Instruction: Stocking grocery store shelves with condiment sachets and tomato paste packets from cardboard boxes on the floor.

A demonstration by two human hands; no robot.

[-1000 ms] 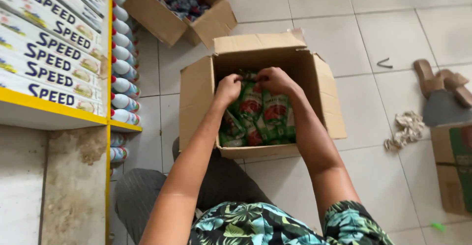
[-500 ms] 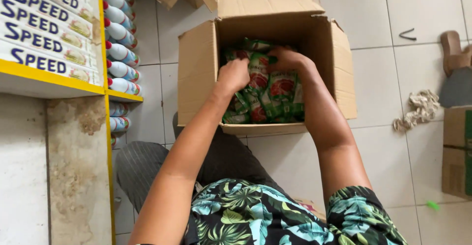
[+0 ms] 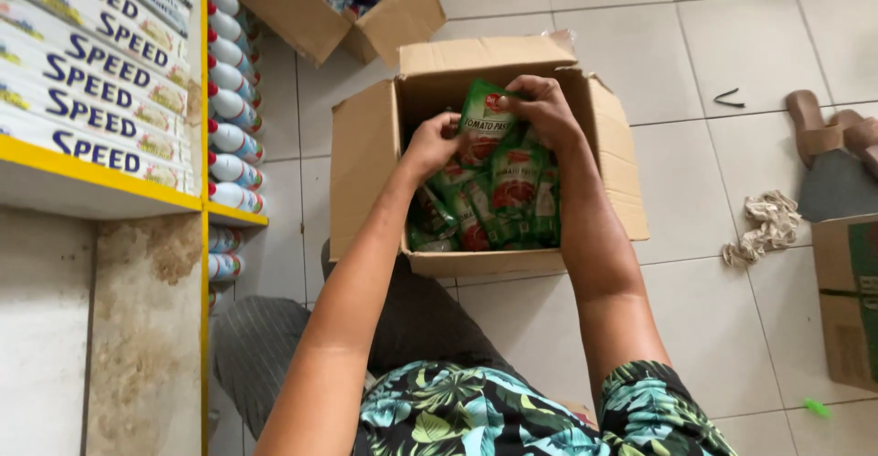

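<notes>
An open cardboard box (image 3: 366,172) stands on the tiled floor in front of me, filled with several green and red sauce pouches (image 3: 512,200). Both hands reach into it. My left hand (image 3: 432,143) grips the left side of a bunch of pouches (image 3: 483,127) that stands raised above the rest. My right hand (image 3: 547,108) clasps the same bunch from the right and top. The lower pouches lie packed upright in the box.
A second open cardboard box (image 3: 338,8) with small packets sits at the far left. A yellow-edged shelf (image 3: 101,177) holds long boxes and stacked white bottles (image 3: 229,118). A crumpled rag (image 3: 764,227), sandals (image 3: 823,131) and another carton (image 3: 846,300) lie at right.
Both hands have come up out of the box with a bunch of pouches between them. The camera view has shifted slightly, bringing the far box back into sight.
</notes>
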